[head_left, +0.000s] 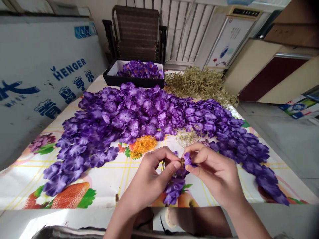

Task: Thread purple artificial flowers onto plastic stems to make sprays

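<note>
Close to the table's front edge, my left hand (152, 174) and my right hand (217, 170) meet fingertip to fingertip. Pinched between my left thumb and forefinger is an artificial flower's thin stem, partly hidden by the fingers. A small purple petal (187, 159) is gripped in my right fingertips at the flower's centre. Just below my hands lie purple artificial flowers (174, 190). Beyond them a large heap of loose purple petals (147, 111) arcs across the table. A small pile of orange-yellow stamens (144, 144) sits left of my hands, in front of the heap.
A black box (134, 82) with finished-looking purple flowers stands at the table's far edge. Right of it is a bundle of dry greenish stems (199, 83). A few pale stems (187, 136) lie nearer. A white printed panel (45, 66) borders the left; a chair (138, 33) stands behind.
</note>
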`<state>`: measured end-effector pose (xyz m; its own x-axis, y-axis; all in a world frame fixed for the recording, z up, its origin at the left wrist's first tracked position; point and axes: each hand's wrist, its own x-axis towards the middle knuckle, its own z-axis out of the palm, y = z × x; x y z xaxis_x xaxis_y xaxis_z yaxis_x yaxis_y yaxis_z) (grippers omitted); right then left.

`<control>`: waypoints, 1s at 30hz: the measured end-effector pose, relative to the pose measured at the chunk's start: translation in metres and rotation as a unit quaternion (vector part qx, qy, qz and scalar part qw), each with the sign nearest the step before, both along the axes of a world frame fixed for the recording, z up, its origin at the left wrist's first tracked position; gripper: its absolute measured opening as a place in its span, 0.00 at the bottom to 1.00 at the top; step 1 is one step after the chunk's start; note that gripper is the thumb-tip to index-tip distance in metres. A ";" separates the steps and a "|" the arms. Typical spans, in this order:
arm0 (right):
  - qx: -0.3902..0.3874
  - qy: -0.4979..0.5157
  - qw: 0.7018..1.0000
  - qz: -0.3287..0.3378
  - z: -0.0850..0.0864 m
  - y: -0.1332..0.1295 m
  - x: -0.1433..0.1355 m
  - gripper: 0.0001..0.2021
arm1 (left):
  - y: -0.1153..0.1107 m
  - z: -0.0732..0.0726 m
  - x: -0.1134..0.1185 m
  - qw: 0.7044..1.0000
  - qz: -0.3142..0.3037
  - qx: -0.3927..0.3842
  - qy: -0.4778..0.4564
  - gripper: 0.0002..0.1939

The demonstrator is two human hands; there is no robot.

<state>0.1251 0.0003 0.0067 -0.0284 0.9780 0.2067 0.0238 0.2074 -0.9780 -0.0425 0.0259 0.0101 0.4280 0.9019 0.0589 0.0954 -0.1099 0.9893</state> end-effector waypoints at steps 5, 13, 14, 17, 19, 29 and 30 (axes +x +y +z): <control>0.030 -0.027 0.999 0.001 0.000 -0.004 -0.003 0.10 | -0.008 0.005 0.001 0.999 0.016 0.035 0.033 0.09; 0.021 -0.052 0.998 0.040 0.003 -0.008 -0.005 0.11 | -0.011 0.006 0.000 0.994 -0.005 0.083 0.067 0.08; 0.008 -0.036 0.998 0.054 0.003 -0.008 -0.006 0.11 | -0.011 0.006 0.000 0.994 -0.008 0.088 0.067 0.08; -0.023 0.058 0.996 0.067 0.000 -0.007 -0.009 0.11 | -0.012 0.005 0.001 0.996 0.001 0.082 0.043 0.08; -0.034 0.139 0.987 0.070 -0.002 -0.006 -0.010 0.10 | -0.014 0.005 0.003 0.998 0.016 0.062 0.013 0.08; -0.016 0.203 0.976 0.081 -0.008 -0.005 -0.010 0.08 | -0.018 0.005 0.007 0.995 0.039 0.095 -0.004 0.06; -0.015 0.205 0.975 0.084 -0.008 -0.005 -0.010 0.08 | -0.019 0.006 0.007 0.995 0.040 0.094 -0.004 0.06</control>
<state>0.1151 -0.0043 -0.0017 -0.1089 0.9727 0.2049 -0.4027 0.1453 -0.9037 -0.0357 0.0068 0.0158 0.3548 0.9052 0.2340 0.1027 -0.2865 0.9526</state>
